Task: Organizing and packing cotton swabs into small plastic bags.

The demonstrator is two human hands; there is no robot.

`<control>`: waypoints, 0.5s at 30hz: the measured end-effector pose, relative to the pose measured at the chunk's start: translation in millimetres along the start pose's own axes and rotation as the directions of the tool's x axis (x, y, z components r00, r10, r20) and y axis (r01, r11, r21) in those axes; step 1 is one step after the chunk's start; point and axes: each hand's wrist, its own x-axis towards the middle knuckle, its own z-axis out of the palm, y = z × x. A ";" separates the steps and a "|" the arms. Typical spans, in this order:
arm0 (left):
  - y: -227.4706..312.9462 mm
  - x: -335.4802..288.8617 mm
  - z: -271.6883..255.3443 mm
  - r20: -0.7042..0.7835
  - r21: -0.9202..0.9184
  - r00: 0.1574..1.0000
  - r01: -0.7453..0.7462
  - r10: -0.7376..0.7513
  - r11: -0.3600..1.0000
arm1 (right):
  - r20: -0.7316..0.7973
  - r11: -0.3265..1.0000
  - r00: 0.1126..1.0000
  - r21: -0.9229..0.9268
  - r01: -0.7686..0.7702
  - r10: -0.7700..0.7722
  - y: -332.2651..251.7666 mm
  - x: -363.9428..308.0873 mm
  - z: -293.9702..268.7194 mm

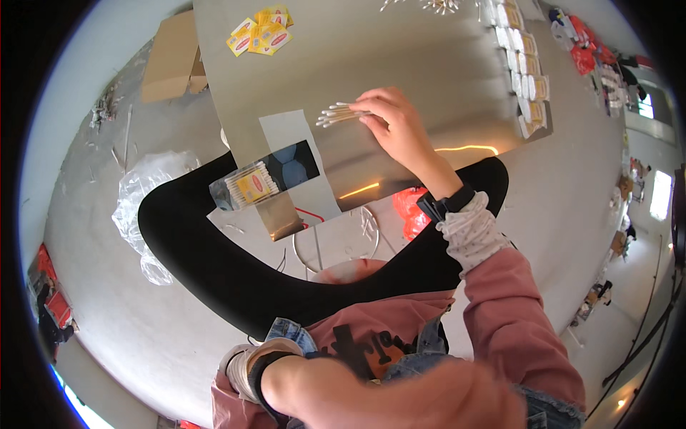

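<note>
My right hand (396, 125) reaches over the metal-topped table, its thumb and fingers closed on the ends of a small bundle of cotton swabs (334, 115). The swabs point left, their white tips fanned slightly apart. My left hand (468, 400) is low in front of my body, smeared by motion, so its fingers cannot be made out. At the table's near left edge lies a clear bag of cotton swabs (246, 184) with a yellow card showing inside. A dark panel with blue rounded shapes (293, 164) lies beside the bag, over a pale strip (282, 129).
Loose yellow cards (261, 32) are piled at the far left of the table. Packed swab bags (525, 64) line its right edge; more loose swabs (436, 6) lie at the far edge. A cardboard box (168, 61) and clear plastic (153, 200) are on the floor to the left.
</note>
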 end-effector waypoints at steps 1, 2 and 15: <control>-10.0 -2.8 7.9 0.008 0.029 0.999 -0.054 0.053 0.998 | 0.066 1.000 0.998 -0.002 0.006 -0.006 -5.3 4.4 -3.0; -27.5 -9.8 21.0 0.017 0.058 0.994 -0.109 0.108 0.992 | 0.131 1.000 0.991 -0.006 0.015 -0.014 -9.3 11.5 -5.4; -226.7 -51.8 90.0 -0.172 0.489 0.925 0.380 -0.340 0.785 | 0.283 0.538 0.923 -0.751 0.383 -0.261 118.4 183.4 -75.7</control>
